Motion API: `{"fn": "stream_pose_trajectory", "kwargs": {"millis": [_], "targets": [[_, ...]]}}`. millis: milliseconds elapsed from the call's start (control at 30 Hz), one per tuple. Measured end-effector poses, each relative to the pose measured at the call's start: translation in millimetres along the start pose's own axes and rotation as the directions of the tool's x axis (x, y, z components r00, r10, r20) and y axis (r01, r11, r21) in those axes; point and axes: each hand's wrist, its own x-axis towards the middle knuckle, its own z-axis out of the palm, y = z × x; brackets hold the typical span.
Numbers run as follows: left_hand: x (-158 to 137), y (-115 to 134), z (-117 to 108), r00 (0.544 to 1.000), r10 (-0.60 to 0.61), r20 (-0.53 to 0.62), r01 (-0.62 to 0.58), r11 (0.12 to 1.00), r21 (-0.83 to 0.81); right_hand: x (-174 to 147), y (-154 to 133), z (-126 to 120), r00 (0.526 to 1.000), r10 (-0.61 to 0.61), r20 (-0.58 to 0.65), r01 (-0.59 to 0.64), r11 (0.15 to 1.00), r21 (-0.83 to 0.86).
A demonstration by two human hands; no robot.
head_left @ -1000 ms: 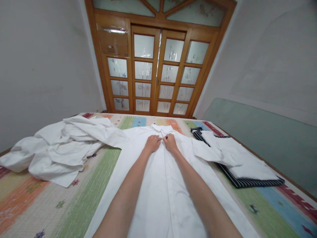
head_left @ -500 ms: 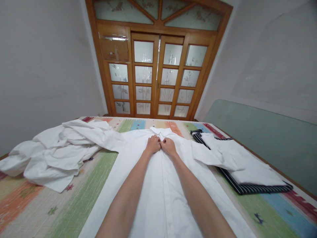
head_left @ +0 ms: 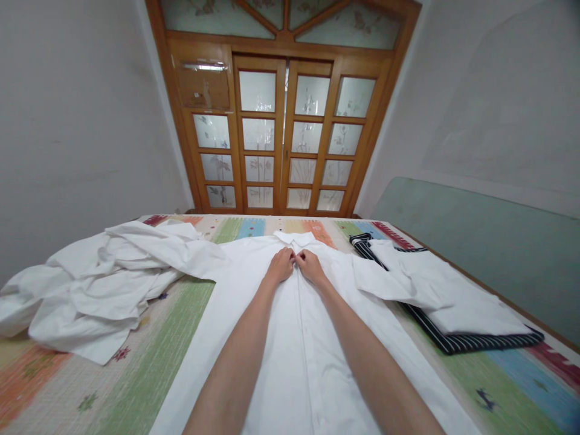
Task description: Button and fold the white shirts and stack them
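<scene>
A white shirt [head_left: 283, 338] lies spread front side up, its collar [head_left: 293, 238] pointing away from me and its sleeves out to both sides. Just below the collar, my left hand [head_left: 283, 264] pinches the front placket. My right hand [head_left: 309, 266] pinches the same strip of cloth from the other side, the fingertips of both hands almost touching. Any button between them is hidden by the fingers. Down the middle, the placket runs toward me between my forearms.
Crumpled white cloth [head_left: 104, 284] is heaped at the left. On the right, folded white cloth [head_left: 457, 296] rests on black-and-white striped fabric [head_left: 493, 343]. Everything lies on a colourful striped cover [head_left: 149, 356]. A pale green panel [head_left: 475, 241] stands along the right edge; wooden doors [head_left: 281, 133] are beyond.
Both hands stay at the placket below the collar, with only slight finger movement. The camera view has shifted a little. The shirt and the other cloths lie as before.
</scene>
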Motion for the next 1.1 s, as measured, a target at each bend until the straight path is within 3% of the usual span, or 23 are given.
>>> {"fn": "stream_pose_trajectory", "kwargs": {"millis": [400, 633, 833, 1100], "targets": [[3.4, -6.6, 3.8, 0.999, -0.008, -0.044, 0.000, 0.983, -0.181, 3.5, 3.9, -0.5, 0.999, 0.034, -0.021, -0.031, 0.990, 0.134], [0.8, -1.6, -1.1, 0.997, -0.039, -0.064, 0.027, 0.985, -0.172, 2.6, 4.7, -3.4, 0.999, 0.050, 0.016, -0.052, 0.984, 0.172], [0.3, -1.3, 0.6, 0.997, -0.057, -0.046, 0.049, 0.987, -0.153, 3.0, 5.4, -3.5, 0.998, 0.054, 0.031, -0.058, 0.992, 0.113], [-0.2, -2.0, 3.2, 0.998, -0.019, -0.059, 0.014, 0.997, -0.074, -1.7, 4.8, -0.3, 0.998, -0.001, -0.056, -0.006, 0.992, -0.124]]}}
